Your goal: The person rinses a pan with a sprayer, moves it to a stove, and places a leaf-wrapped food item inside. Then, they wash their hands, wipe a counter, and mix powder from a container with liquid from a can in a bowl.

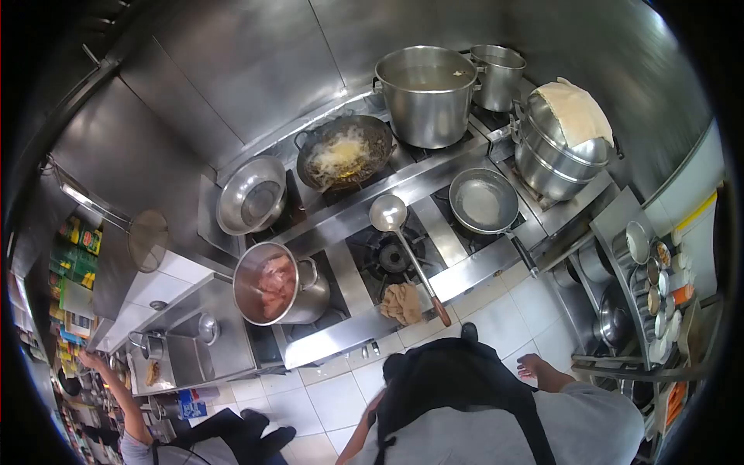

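Note:
My right hand [531, 366] hangs over the tiled floor to the right of my black apron, its fingers apart and holding nothing. Of my left arm only the forearm shows, beside the apron; the hand is hidden. In front of me a ladle [389, 214] lies across a burner, its wooden handle over the stove's front edge, beside a crumpled brown cloth [401, 304]. A pot [310, 302] of raw meat [276, 287] stands to the left. Something fries in bubbling oil in a wok [311, 163]. An empty frying pan [483, 201] rests on the right.
Behind stand a large pot [428, 116] of liquid, a smaller pot [497, 89] and a cloth-topped steamer [550, 155]. A metal bowl [252, 195] sits back left. Another person [213, 438] reaches toward shelves at the left, beside a sink [190, 359]. Seasoning containers [655, 298] line the right.

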### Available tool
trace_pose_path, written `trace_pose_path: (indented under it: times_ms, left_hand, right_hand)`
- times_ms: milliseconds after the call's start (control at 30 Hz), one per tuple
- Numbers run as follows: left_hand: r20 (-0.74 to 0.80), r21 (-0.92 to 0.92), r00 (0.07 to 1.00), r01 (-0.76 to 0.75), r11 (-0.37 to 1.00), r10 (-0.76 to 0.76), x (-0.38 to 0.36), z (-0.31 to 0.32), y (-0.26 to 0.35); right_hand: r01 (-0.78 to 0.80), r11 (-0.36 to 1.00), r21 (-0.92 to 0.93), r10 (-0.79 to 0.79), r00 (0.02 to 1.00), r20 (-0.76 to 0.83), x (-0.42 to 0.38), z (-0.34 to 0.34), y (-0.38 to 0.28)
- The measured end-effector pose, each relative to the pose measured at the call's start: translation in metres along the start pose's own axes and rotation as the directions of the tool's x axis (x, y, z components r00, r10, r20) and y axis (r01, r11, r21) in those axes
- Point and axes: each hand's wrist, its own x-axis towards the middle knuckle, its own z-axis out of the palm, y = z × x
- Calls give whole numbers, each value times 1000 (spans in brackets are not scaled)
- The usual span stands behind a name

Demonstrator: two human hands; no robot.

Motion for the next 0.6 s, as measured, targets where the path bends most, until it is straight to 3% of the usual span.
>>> trace_pose_path:
  times_ms: [33, 100, 133, 167, 200, 233, 267, 300, 333, 433, 500, 567, 600]
  left_hand:
    - [183, 41, 980, 69, 997, -75, -21, 10, 6]
    - [506, 147, 848, 96, 984, -159, -19, -18, 52]
    - [570, 237, 806, 22, 971, -158, -1, -27, 73]
    - [676, 400, 733, -273, 875, -80, 31, -32, 84]
    - [513, 565, 826, -119, 816, -234, 54, -28, 100]
    - [252, 520, 958, -13, 854, -139, 73, -24, 114]
    - [91, 431, 994, 10, 902, -55, 90, -31, 170]
    - [-92, 323, 985, -107, 940, 144, 113, -26, 190]
    - [-87, 272, 986, -115, 955, 144, 140, -28, 220]
    - [-218, 436, 948, -116, 893, 230, 184, -9, 272]
    - [-247, 852, 855, -32, 523, 456, 199, 1, 298]
    - [-301, 811, 846, -17, 585, 441, 220, -2, 265]
    - [-197, 696, 941, -63, 715, 275, 238, -9, 241]
  right_hand:
    - [34, 997, 74, -37, 998, 41, 14, -11, 0]
    - [61, 983, 171, -71, 996, 53, 40, -27, -3]
    - [155, 976, 150, -155, 988, -10, 18, -27, -20]
    - [204, 960, 194, -203, 979, -25, 3, -30, -39]
    - [244, 948, 206, -246, 969, -16, 1, -34, -53]
    - [293, 932, 213, -297, 955, -17, -4, -37, -66]
    - [309, 928, 207, -310, 950, -29, -14, -37, -82]
    - [301, 933, 198, -302, 953, -25, -18, -39, -92]
    - [329, 923, 202, -333, 943, -14, -21, -42, -100]
    - [377, 902, 211, -384, 923, -10, -27, -49, -112]
    - [382, 899, 212, -392, 920, 5, -13, -58, -100]
    - [361, 918, 163, -365, 931, -10, -5, -71, -86]
    - [348, 916, 198, -352, 936, -18, -3, -79, -79]
